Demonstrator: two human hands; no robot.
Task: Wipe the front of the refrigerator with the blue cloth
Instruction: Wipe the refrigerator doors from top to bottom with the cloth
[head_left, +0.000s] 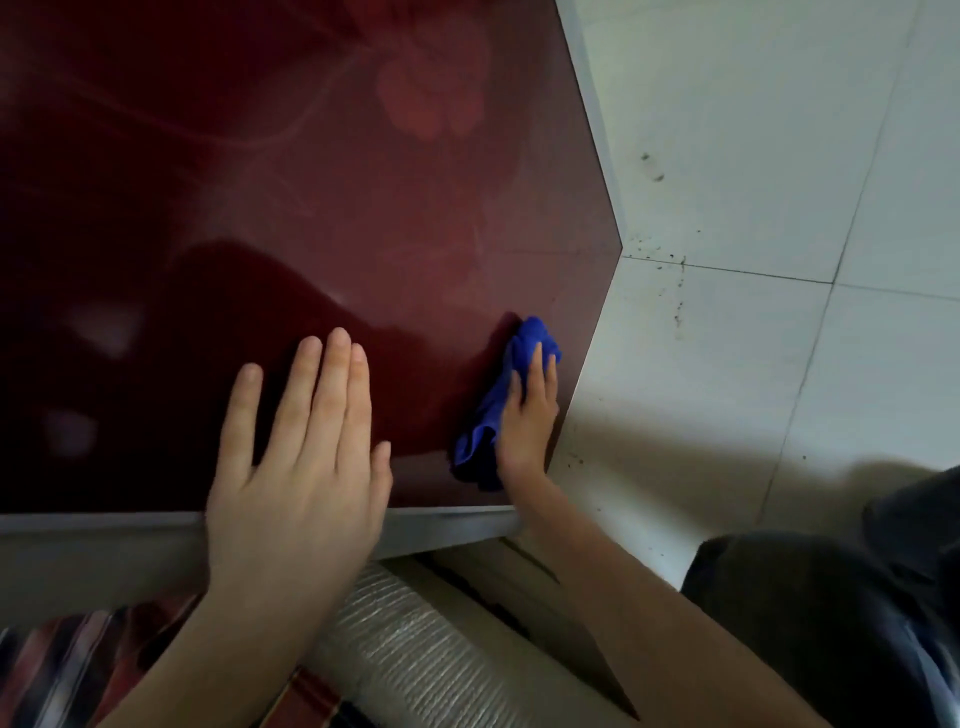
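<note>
The refrigerator front (291, 197) is a glossy dark red panel with a faint flower pattern, filling the upper left of the head view. My left hand (301, 457) lies flat on it near its top edge, fingers spread, holding nothing. My right hand (527, 415) presses the bunched blue cloth (493, 410) against the panel close to its right edge. Part of the cloth is hidden under my fingers.
A grey metal strip (104, 522) runs along the top edge of the door. Pale floor tiles (753, 182) with dark specks lie to the right. A silver ribbed cover (410, 639) and striped fabric (67, 670) sit on top of the refrigerator. My dark trouser leg (831, 613) is at lower right.
</note>
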